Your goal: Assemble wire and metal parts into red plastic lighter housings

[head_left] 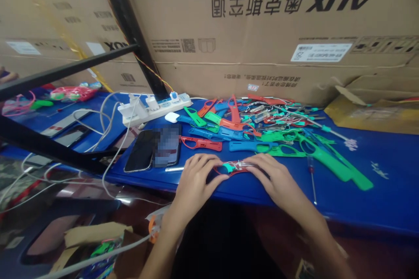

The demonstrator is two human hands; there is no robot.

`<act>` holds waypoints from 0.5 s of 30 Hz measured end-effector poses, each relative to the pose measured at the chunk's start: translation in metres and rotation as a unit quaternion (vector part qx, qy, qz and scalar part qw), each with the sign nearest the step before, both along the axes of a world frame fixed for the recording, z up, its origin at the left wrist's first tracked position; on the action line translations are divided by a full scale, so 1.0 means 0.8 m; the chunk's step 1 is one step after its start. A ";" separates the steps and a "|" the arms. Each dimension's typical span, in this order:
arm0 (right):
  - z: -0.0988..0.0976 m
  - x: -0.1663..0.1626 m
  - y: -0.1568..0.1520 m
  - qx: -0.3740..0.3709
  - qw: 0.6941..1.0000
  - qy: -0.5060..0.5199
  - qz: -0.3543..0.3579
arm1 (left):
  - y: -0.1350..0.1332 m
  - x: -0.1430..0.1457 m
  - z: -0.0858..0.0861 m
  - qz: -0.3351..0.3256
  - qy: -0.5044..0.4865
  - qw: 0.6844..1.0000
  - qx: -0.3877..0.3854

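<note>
My left hand (195, 182) and my right hand (274, 179) rest on the front of the blue table (376, 196), both pinching a small red plastic handle piece (233, 169) with a teal tip and a metal part in it. The left fingers hold its left end, the right fingers cover its right end. Just behind lies a heap of red, blue and green plastic handle pieces (262, 133) mixed with small metal parts.
Two phones (153, 150) lie left of my hands, near a white power strip (153, 109) with chargers and cables. A screwdriver (311, 178) lies to the right. Large cardboard boxes (262, 30) wall the back. A black metal frame (49, 148) crosses the left.
</note>
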State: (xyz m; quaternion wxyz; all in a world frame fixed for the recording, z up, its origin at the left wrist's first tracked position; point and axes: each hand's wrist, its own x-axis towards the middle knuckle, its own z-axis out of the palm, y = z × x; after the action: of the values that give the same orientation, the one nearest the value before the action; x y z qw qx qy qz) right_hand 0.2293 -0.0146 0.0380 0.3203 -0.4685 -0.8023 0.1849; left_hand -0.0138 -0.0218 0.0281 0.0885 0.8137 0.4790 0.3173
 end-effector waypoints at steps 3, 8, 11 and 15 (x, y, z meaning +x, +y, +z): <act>0.007 0.006 0.004 0.023 0.999 -0.039 0.023 | 0.001 0.000 -0.001 -0.004 -0.001 1.000 -0.011; 0.010 0.012 0.016 0.043 0.996 -0.062 0.039 | 0.000 -0.002 0.000 -0.009 0.009 1.000 -0.006; 0.010 0.013 0.022 0.038 0.996 -0.063 0.051 | -0.001 -0.001 0.005 -0.009 0.026 1.000 -0.005; 0.008 0.014 0.023 0.016 0.996 -0.057 0.066 | 0.001 0.006 0.012 -0.041 0.056 0.997 -0.018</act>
State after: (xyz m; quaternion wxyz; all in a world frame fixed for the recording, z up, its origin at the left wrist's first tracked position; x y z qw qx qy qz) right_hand 0.2403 0.0039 0.0441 0.2686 -0.4193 -0.8512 0.1658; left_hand -0.0087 -0.0212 0.0377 0.0893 0.8471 0.4553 0.2591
